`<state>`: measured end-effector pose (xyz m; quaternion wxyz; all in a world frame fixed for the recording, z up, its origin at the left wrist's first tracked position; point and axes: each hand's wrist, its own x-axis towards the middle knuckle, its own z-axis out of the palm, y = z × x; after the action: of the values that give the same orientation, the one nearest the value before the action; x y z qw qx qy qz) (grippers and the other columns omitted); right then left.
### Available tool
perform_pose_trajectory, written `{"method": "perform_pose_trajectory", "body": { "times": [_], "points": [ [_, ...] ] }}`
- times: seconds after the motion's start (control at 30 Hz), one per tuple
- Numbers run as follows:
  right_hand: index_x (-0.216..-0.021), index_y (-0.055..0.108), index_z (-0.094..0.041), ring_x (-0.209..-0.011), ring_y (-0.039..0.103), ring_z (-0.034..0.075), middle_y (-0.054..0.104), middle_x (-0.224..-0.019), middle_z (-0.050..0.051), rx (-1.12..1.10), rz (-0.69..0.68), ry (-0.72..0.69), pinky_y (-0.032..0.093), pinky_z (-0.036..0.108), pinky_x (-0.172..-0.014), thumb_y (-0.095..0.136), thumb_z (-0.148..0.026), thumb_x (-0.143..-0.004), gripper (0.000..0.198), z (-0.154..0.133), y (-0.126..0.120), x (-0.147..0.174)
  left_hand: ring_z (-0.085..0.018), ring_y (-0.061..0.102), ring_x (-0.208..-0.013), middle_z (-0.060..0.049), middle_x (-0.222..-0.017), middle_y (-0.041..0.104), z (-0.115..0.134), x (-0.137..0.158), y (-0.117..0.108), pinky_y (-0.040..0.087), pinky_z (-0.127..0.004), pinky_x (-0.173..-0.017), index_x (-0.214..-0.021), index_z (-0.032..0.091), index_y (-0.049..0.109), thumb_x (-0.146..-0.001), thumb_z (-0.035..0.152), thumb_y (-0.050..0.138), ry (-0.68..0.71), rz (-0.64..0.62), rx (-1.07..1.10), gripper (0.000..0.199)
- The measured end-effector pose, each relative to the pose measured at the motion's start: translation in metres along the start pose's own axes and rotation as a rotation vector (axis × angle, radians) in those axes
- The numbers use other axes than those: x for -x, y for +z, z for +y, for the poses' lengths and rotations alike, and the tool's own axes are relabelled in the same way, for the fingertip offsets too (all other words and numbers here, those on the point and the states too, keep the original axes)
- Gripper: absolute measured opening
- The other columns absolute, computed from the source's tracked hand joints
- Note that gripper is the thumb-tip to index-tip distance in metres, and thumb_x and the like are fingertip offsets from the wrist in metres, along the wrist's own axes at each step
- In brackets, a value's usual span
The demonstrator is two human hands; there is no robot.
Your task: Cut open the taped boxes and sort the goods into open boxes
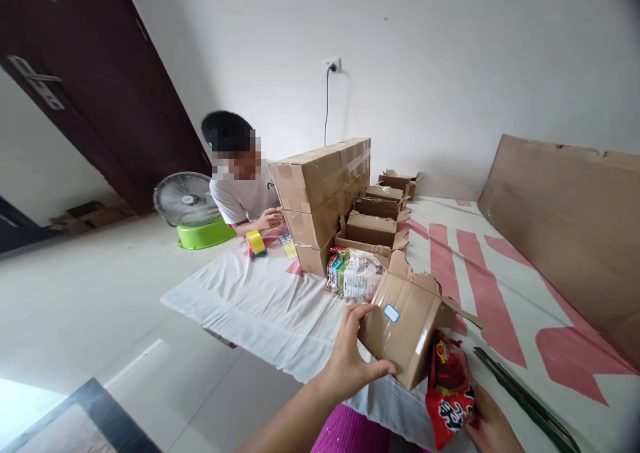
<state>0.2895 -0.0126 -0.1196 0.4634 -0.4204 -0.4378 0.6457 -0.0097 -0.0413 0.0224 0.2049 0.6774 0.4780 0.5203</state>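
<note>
My left hand (350, 359) grips a small cardboard box (400, 319) from its left side, thumb below and fingers along the upper edge. The box is tilted, its flaps stand open at the far end, and a blue-edged white label sits on the face toward me. My right hand (490, 419), partly hidden, is closed around a red snack packet (450, 393) beside the box's right side. Just beyond the box lies a clear, colourful snack packet (355, 273). To the right of my right hand is a long dark green tool (525, 399), its kind unclear.
Taped closed boxes (325, 199) form a wall, with several open boxes (370, 229) along its right side. Across the table, a person (245, 193) sits near a yellow tape roll (256, 242). A large cardboard sheet (565, 219) leans at right. A fan (185, 199) stands behind.
</note>
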Motion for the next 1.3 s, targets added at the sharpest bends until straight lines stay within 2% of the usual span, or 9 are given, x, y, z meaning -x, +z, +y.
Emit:
{"method": "perform_pose_trajectory", "body": {
  "times": [0.13, 0.27, 0.33, 0.43, 0.57, 0.67, 0.77, 0.9, 1.3],
  "points": [
    [-0.119, 0.069, -0.030, -0.117, 0.064, 0.032, 0.069, -0.126, 0.007, -0.107, 0.012, 0.107, 0.054, 0.046, -0.094, 0.068, -0.064, -0.076, 0.054, -0.018, 0.020, 0.009, -0.027, 0.052, -0.104, -0.011, -0.118, 0.047, 0.002, 0.010, 0.001, 0.050, -0.043, -0.086, -0.137, 0.026, 0.042, -0.062, 0.070, 0.075, -0.017, -0.011, -0.068, 0.092],
    [-0.115, 0.069, -0.024, -0.110, 0.067, 0.031, 0.072, -0.117, 0.011, 0.069, -0.007, 0.048, 0.054, 0.044, -0.092, 0.069, -0.060, -0.078, 0.051, -0.036, 0.010, 0.012, -0.028, 0.052, -0.108, -0.011, -0.118, 0.046, -0.001, 0.016, 0.000, 0.050, -0.042, -0.087, -0.137, 0.030, 0.040, -0.067, 0.068, 0.072, 0.012, -0.030, -0.089, 0.087],
    [-0.117, 0.066, -0.023, -0.112, 0.065, 0.032, 0.072, -0.117, 0.012, 0.194, 0.066, -0.018, 0.052, 0.046, -0.095, 0.070, -0.059, -0.076, 0.055, -0.042, -0.006, 0.010, -0.028, 0.052, -0.109, -0.011, -0.119, 0.045, -0.001, 0.019, 0.002, 0.050, -0.042, -0.088, -0.138, 0.031, 0.039, -0.068, 0.069, 0.071, 0.023, -0.017, -0.104, 0.086],
    [-0.112, 0.066, -0.021, -0.106, 0.066, 0.037, 0.073, -0.105, 0.013, 0.496, 0.313, -0.097, 0.048, 0.055, -0.096, 0.072, -0.059, -0.068, 0.058, -0.049, -0.026, 0.007, -0.028, 0.052, -0.107, -0.010, -0.117, 0.044, 0.001, 0.022, 0.008, 0.052, -0.041, -0.085, -0.139, 0.031, 0.038, -0.068, 0.069, 0.069, 0.043, 0.013, -0.132, 0.086],
    [-0.103, 0.067, -0.023, -0.105, 0.064, 0.035, 0.071, -0.106, 0.013, 0.876, 0.523, -0.450, 0.047, 0.055, -0.097, 0.064, -0.049, -0.078, 0.037, -0.075, -0.012, 0.023, -0.026, 0.053, -0.101, -0.010, -0.114, 0.044, 0.007, 0.025, 0.023, 0.053, -0.038, -0.079, -0.140, 0.030, 0.037, -0.068, 0.070, 0.070, 0.097, 0.037, -0.156, 0.089],
    [-0.108, 0.065, -0.027, -0.097, 0.066, 0.026, 0.070, -0.103, 0.008, 0.936, 0.434, -0.810, 0.053, 0.039, -0.085, 0.058, -0.027, -0.088, 0.021, -0.113, 0.029, 0.047, -0.025, 0.053, -0.098, -0.009, -0.112, 0.043, 0.016, 0.026, 0.035, 0.055, -0.037, -0.077, -0.141, 0.029, 0.038, -0.068, 0.070, 0.069, 0.146, 0.032, -0.168, 0.089],
    [-0.118, 0.061, -0.026, -0.092, 0.067, 0.021, 0.069, -0.100, 0.007, 1.025, 0.221, -1.077, 0.055, 0.032, -0.079, 0.059, -0.013, -0.087, 0.033, -0.149, 0.071, 0.061, -0.025, 0.053, -0.098, -0.009, -0.110, 0.042, 0.026, 0.024, 0.046, 0.056, -0.038, -0.077, -0.141, 0.029, 0.038, -0.070, 0.071, 0.066, 0.203, 0.009, -0.175, 0.087],
    [-0.119, 0.058, -0.021, -0.085, 0.067, 0.019, 0.067, -0.095, 0.007, 1.146, 0.153, -0.967, 0.055, 0.029, -0.072, 0.053, -0.016, -0.093, 0.027, -0.171, 0.097, 0.056, -0.025, 0.054, -0.096, -0.008, -0.106, 0.042, 0.035, 0.021, 0.055, 0.058, -0.038, -0.076, -0.144, 0.030, 0.036, -0.074, 0.068, 0.064, 0.285, -0.033, -0.191, 0.085],
    [-0.096, 0.054, -0.024, -0.075, 0.061, 0.018, 0.061, -0.085, 0.003, 1.215, 0.138, -0.826, 0.048, 0.029, -0.066, 0.049, -0.017, -0.094, 0.009, -0.176, 0.096, 0.057, -0.024, 0.052, -0.096, -0.009, -0.106, 0.042, 0.040, 0.016, 0.061, 0.056, -0.035, -0.078, -0.148, 0.025, 0.034, -0.081, 0.066, 0.058, 0.381, -0.052, -0.230, 0.082]
  ]
}}
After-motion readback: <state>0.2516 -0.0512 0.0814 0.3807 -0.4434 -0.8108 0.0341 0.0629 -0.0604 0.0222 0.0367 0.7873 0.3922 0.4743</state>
